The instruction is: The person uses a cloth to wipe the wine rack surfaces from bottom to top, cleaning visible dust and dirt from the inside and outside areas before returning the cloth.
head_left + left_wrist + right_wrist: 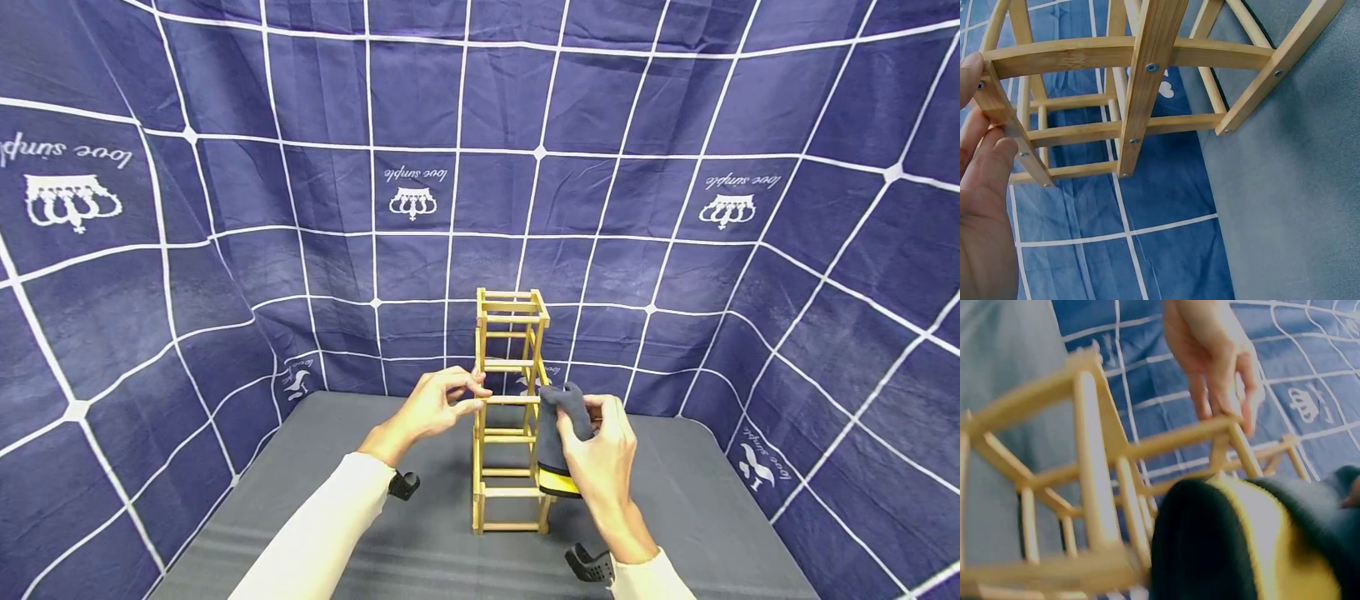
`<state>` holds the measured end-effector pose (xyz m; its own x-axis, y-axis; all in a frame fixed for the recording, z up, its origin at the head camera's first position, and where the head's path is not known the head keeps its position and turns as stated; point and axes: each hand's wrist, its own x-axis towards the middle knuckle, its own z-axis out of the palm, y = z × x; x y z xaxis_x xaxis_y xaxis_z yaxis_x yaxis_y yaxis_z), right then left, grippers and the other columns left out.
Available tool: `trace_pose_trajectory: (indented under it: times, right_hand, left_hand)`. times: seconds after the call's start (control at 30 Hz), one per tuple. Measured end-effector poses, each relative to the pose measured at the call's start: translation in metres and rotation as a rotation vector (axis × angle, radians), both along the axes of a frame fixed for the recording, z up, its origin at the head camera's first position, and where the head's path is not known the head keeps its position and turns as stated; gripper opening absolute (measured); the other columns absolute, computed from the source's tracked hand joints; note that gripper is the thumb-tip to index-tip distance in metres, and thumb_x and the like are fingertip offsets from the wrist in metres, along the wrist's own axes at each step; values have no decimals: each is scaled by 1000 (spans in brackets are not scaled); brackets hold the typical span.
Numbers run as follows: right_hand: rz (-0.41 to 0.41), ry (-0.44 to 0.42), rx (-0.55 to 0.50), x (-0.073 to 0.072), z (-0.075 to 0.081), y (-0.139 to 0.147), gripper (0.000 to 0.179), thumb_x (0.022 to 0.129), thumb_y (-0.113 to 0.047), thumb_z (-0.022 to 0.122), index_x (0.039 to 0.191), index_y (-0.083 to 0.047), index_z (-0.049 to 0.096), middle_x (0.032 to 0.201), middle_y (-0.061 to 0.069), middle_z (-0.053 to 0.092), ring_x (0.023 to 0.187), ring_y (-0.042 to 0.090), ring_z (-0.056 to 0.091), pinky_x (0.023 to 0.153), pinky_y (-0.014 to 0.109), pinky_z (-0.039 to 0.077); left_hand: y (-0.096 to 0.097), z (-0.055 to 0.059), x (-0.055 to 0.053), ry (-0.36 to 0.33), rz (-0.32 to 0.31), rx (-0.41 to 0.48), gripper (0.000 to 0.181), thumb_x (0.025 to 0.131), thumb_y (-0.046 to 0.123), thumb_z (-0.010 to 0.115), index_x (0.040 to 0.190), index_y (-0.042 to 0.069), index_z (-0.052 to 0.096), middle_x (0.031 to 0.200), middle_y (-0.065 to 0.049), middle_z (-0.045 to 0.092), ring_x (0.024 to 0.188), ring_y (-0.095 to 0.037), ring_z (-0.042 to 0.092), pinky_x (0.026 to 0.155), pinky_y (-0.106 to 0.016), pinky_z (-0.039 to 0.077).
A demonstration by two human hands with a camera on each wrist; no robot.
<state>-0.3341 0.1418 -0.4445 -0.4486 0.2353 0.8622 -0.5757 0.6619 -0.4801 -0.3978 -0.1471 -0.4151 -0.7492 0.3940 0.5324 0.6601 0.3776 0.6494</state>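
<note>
A tall, narrow wooden rack (pixel 510 492) with several crossbars stands on the grey surface. My left hand (pixel 435 404) grips its left side about mid-height, thumb and fingers (pixel 991 156) around a wooden corner post in the left wrist view. My right hand (pixel 607 446) pinches a dark grey cloth (pixel 557 446) with a yellow band along its lower edge. The cloth hangs against the rack's right side and hides part of it. In the right wrist view the cloth (pixel 1197 544) fills the lower right, and most of my right hand is out of view.
A grey covered surface (pixel 397 542) lies under the rack. Blue curtain fabric (pixel 495 200) with white grid lines surrounds the back and both sides. Black straps (pixel 588 564) show at both wrists.
</note>
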Motion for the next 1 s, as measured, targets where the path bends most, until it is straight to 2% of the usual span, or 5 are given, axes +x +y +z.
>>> trace_pose_trajectory:
  times: [0.27,0.53,0.6,0.83,1.0]
  right_hand:
    - [-9,-181,168,-24,-17,1,38,82,-14,107,99,-5,73,90,12,76,78,29,76,72,52,62]
    - [22,-575,181,-35,-31,1,39,82,-30,108,87,-13,73,82,6,80,73,25,71,66,43,56]
    - [28,-559,174,-36,-30,1,37,83,-29,107,87,-13,74,81,5,80,72,24,70,66,41,55]
    - [11,-275,103,-31,-32,-2,33,82,-19,107,90,-12,76,79,4,77,70,18,70,66,40,58]
    - [23,-252,80,-29,-35,-2,32,82,-18,107,89,-13,76,80,4,79,71,17,72,66,38,58]
  left_hand:
    - [-1,1,-1,-25,-22,18,8,102,-3,87,106,3,84,133,-16,83,147,-41,74,120,-53,60]
    - [0,1,0,-63,-28,38,9,102,-3,86,108,3,85,138,-17,80,149,-40,73,122,-51,59]
    - [1,4,0,-68,-17,38,11,103,-2,86,110,6,86,139,-16,81,150,-38,73,122,-52,59]
    - [3,1,1,-26,-34,24,6,104,-4,83,109,0,83,136,-20,79,149,-45,71,121,-47,59]
    - [7,-6,10,11,39,25,16,103,-2,85,117,4,86,146,-17,79,154,-40,68,121,-48,59]
